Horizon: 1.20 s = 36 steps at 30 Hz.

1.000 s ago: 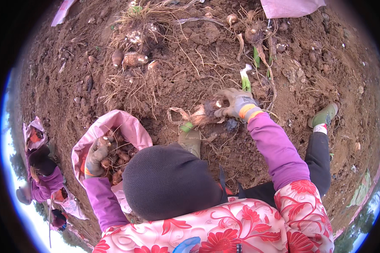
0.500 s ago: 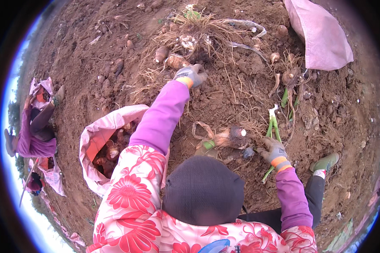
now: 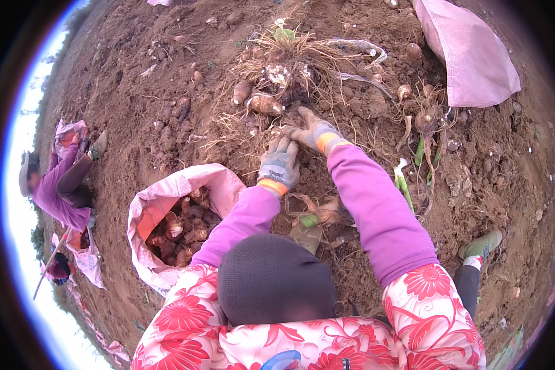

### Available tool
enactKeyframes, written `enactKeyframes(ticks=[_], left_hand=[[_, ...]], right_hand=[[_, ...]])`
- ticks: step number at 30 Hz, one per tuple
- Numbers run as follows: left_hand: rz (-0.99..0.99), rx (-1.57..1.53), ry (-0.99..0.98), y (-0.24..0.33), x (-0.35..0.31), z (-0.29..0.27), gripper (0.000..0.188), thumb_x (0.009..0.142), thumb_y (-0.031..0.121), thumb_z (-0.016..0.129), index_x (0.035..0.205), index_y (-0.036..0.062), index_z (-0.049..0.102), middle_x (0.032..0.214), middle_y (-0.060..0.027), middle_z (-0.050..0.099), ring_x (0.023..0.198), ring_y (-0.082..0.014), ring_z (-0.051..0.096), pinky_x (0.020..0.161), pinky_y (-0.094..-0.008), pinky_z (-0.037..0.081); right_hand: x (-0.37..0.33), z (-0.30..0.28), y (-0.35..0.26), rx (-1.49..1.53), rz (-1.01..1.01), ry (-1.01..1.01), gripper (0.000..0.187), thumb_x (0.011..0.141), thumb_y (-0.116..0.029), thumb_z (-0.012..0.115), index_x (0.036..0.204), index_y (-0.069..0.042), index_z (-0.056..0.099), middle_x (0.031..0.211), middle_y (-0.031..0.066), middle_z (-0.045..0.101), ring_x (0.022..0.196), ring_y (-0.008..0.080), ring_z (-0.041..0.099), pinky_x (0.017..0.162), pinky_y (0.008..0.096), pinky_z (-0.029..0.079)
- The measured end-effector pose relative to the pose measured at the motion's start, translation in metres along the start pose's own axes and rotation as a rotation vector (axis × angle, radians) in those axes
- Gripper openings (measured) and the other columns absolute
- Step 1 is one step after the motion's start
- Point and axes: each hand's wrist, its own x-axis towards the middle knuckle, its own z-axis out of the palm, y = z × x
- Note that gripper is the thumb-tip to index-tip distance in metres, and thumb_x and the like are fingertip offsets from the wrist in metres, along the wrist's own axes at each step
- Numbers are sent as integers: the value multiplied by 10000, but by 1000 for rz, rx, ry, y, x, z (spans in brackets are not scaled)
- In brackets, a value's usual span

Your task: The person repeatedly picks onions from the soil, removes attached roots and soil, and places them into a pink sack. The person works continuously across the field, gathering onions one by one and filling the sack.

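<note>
My left hand (image 3: pixel 280 163), in a grey work glove with an orange cuff, has its fingers together and bent down at the soil. A small brownish lump (image 3: pixel 277 132) shows at its fingertips; what the fingers hold is mostly hidden. Beside it, my right hand (image 3: pixel 315 132), gloved alike, spreads its thumb and fingers apart, nearly touching the left. Just beyond both lie a ringed brown taro corm (image 3: pixel 266 103) and another taro corm (image 3: pixel 242 92). They border a large rooty taro clump (image 3: pixel 293 68) with pale cut faces.
A pink woven sack (image 3: pixel 143 231) of taro corms stands open at my left. Another pink sack (image 3: pixel 472 58) lies at far right. Green stalks (image 3: pixel 403 185) and a rooty taro plant (image 3: pixel 425 120) lie at right. Another person (image 3: pixel 61 191) sits at far left.
My left hand has drawn back from beside the ringed corm. My right hand has left the green stalks at the right and come across to the left hand.
</note>
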Motion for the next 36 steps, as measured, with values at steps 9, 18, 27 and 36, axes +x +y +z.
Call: enactKeyframes(ticks=[9, 18, 27, 36], left_hand=[[-927, -1154, -27, -47, -16, -6, 683, 927, 420, 731, 1419, 7, 500, 1322, -94, 623, 1247, -204, 553, 1039, -380, 446], [-595, -1471, -218, -50, 16, -5, 555, 930, 220, 689, 1419, 8, 535, 1432, -164, 579, 1308, -279, 569, 1089, -381, 452], [587, -1209, -88, 94, 87, -158, 422, 880, -45, 641, 1295, 17, 594, 1268, -147, 635, 1221, -271, 613, 954, -396, 558], [-250, -564, -336, 113, -26, -322, 595, 889, 329, 700, 1427, 116, 561, 1193, 3, 693, 1052, -131, 606, 865, -336, 452]], right_hand=[[-24, 79, 77, 301, -51, -76, 726, 633, -402, 953, 1220, -113, 639, 1164, 145, 669, 1070, 298, 661, 960, 389, 525], [-80, 64, 31, 712, 38, 121, 493, 705, -238, 932, 1056, -93, 617, 955, 3, 666, 875, 134, 621, 855, 291, 528], [-282, -131, 5, 478, -787, 654, 469, 726, -12, 869, 1136, -88, 654, 1071, 19, 645, 961, 123, 618, 877, 247, 516], [-278, -31, 181, 856, 207, 465, 416, 893, -244, 708, 1269, -157, 553, 1110, 177, 648, 815, 275, 610, 685, 392, 484]])
